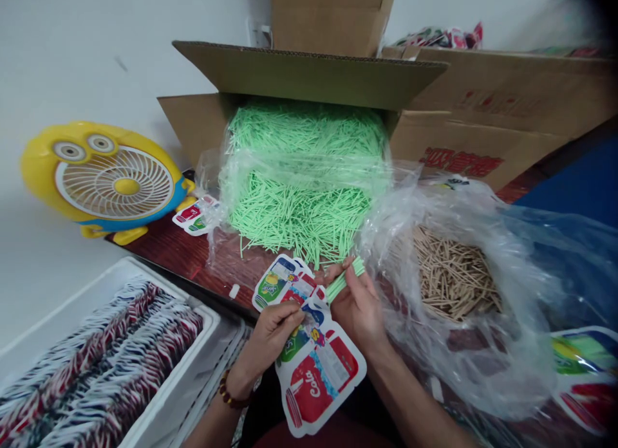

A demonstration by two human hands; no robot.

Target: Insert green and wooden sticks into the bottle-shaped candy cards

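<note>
— Left hand [270, 338]: state?
— Thumb and fingers pinched on a Cola-printed pouch [333, 364], white-edged, over the lap; number of layers cannot be told.
— Right hand [360, 309]?
— Fingers closed on a small bundle of green sticks [358, 266]. Location: between that pouch and the cardboard box [309, 74]. Long axis: slantwise, one end up and to the right, the other down and to the left, toward the pouch.
— Pouch, orientation?
— Tilted; green-printed part by the left fingers, red Cola panel toward the lap. Further pouches [271, 282] just beyond.
— Containers?
— Ahead: said box, flaps open, clear plastic liner [309, 163], loose green sticks [304, 219]. Right: clear plastic bag [524, 300], mouth spread, loose brown sticks [454, 274]. Left: white tub [186, 364], rows of printed pouches [103, 364] packed on edge.
— Beyond those?
— One yellow-and-blue fan [116, 184], cartoon-eyed, left of the box.
</note>
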